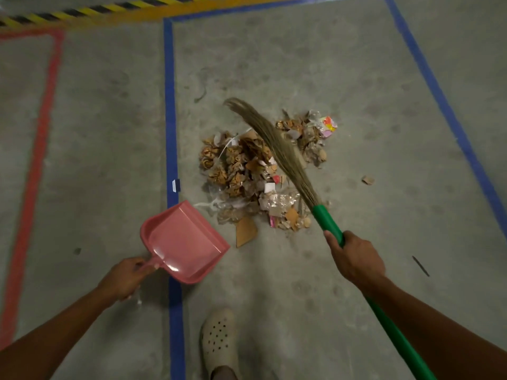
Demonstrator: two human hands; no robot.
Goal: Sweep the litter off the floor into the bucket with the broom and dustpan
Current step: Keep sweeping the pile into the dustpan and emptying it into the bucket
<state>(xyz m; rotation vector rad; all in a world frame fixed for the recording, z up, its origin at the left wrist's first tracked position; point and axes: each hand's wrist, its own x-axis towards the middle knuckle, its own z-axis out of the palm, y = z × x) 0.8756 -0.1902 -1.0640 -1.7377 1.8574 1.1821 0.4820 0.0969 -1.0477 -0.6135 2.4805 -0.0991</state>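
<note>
On the concrete floor (pixel 109 133) by the blue tape line (pixel 170 105) | litter pile (pixel 255 174): crumpled paper, cardboard scraps, likely light, scatter-prone | right hand (pixel 354 259) clamped round grass broom (pixel 277 149) at its green handle, soft bristles across pile | left hand (pixel 126 275) grips pink dustpan (pixel 183 239) by its handle, near pile | bucket unseen.

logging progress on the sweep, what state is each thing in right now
dustpan: empty, handle gripped by left hand, beside the litter
broom: green handle gripped by right hand, bristles lying across the litter
litter: piled on the floor, none in the dustpan
scrap: loose on the floor, apart from the litter, to its right
bucket: not in view
</note>
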